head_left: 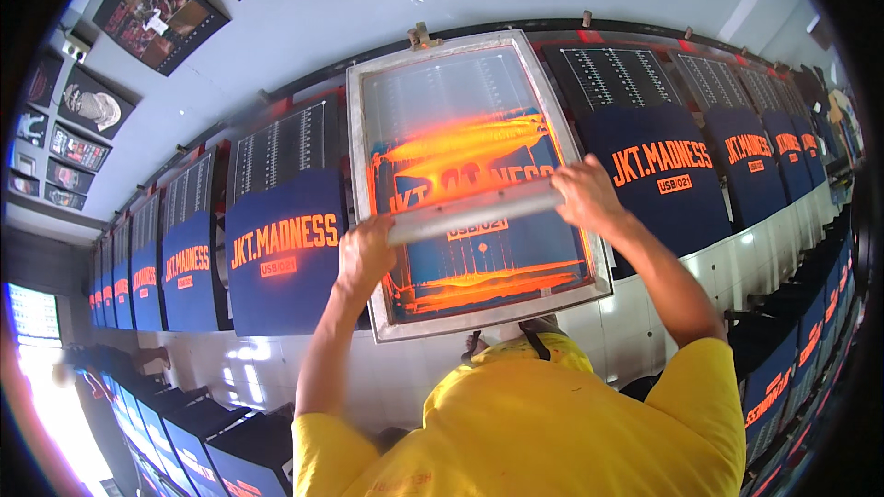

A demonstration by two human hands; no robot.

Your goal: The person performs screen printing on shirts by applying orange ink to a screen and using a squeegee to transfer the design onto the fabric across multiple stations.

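Both ends of a long squeegee (474, 213) are gripped: my left hand (366, 253) is closed round its left end, my right hand (587, 193) round its right end. The squeegee lies slanted across the mesh of a printing screen (357, 120) in a pale metal frame. Bright orange ink (460, 147) is pooled on the mesh beyond the squeegee. Streaks of orange ink (488, 293) also line the near edge of the mesh. Lettering shows partly through the mesh, some of it covered by ink and the squeegee. What lies under the screen is mostly hidden.
To the left, a navy shirt (285, 221) with orange lettering lies on a black pallet (281, 147). Another printed navy shirt (663, 175) is on the right, with several more along the row. A second row of shirts (773, 387) runs behind me. Framed pictures (158, 11) hang on the wall.
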